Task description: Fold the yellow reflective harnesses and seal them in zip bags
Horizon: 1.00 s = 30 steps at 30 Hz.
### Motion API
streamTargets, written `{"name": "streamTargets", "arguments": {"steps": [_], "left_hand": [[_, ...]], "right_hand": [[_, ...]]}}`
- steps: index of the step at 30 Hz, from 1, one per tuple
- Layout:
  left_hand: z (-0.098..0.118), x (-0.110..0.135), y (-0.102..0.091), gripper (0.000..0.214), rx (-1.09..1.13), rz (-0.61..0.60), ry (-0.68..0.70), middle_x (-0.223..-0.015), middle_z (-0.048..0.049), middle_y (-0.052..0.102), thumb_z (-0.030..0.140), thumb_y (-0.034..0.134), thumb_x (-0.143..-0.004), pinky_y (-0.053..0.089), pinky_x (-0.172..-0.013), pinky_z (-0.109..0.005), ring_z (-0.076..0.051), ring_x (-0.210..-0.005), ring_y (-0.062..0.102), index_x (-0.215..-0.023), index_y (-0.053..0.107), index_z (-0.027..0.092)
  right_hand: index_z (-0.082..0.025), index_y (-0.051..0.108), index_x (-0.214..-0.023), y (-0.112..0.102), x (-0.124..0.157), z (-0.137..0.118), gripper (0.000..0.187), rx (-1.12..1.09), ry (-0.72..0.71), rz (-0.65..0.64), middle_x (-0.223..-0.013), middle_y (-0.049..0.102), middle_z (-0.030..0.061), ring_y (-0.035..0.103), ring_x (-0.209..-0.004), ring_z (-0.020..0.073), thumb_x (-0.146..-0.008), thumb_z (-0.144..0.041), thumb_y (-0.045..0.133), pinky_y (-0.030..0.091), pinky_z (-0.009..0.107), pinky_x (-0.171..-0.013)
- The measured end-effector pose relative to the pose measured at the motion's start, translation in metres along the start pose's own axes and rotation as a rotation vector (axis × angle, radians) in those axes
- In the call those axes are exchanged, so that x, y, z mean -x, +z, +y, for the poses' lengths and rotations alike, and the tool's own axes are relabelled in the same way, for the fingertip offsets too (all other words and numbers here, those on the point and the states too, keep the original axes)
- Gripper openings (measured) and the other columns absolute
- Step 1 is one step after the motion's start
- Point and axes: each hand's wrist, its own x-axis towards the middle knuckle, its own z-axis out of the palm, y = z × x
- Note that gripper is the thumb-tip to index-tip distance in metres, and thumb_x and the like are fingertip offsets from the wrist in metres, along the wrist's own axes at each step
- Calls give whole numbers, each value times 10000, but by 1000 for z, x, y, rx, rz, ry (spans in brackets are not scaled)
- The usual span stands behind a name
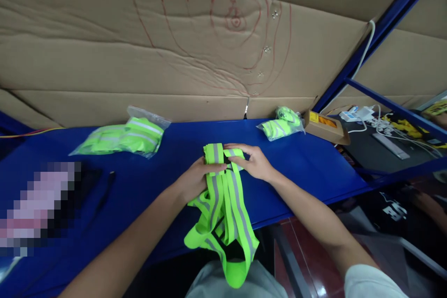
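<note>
A bundle of neon yellow-green reflective straps (214, 193) with grey stripes lies in both my hands above the table's front edge. My left hand (195, 177) is closed around the folded upper part, its thumb lying across the front. My right hand (253, 160) pinches the strap's upper right side between thumb and fingers, near a small black piece that I see only in part. Long loops of strap hang below the hands, past the table edge and over my lap.
On the blue table (181, 135) lie a clear bag of similar straps (122, 137) at left and a smaller one (282, 123) at back right. An open cardboard box (324, 126) stands beside it. A black cable (106, 188) lies left, near a blurred-out object. A cardboard wall rises behind.
</note>
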Motion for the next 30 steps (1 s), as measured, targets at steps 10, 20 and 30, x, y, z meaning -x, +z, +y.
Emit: {"name": "streamTargets", "arguments": {"steps": [10, 20, 30], "left_hand": [[3, 11, 2, 801, -101, -21, 96, -1085, -56, 778, 192, 954, -649, 583, -790, -283, -202, -891, 740, -1376, 620, 227], [-1, 11, 2, 1029, 22, -74, 132, -1105, -26, 770, 100, 957, -589, 566, -810, -283, -193, -916, 719, -1495, 523, 324], [-16, 10, 19, 507, 2, -154, 42, -1071, -158, 803, 332, 937, -710, 603, -907, -395, -299, -1013, 758, -1146, 776, 130]], "right_hand": [[-185, 685, -1205, -12, 3, -15, 550, -336, 306, -151, -1154, 741, 60, 679, -1045, 177, -768, -460, 874, 547, 280, -886], [-168, 753, -791, 5, 4, -2, 300, -275, 155, 88, -853, 610, -12, 569, -795, 120, -645, -338, 952, 477, 222, -697], [-182, 745, -786, 31, 13, -8, 318, -572, 361, 375, -682, 622, -16, 495, -522, 87, -688, -431, 916, 428, 224, -449]]}}
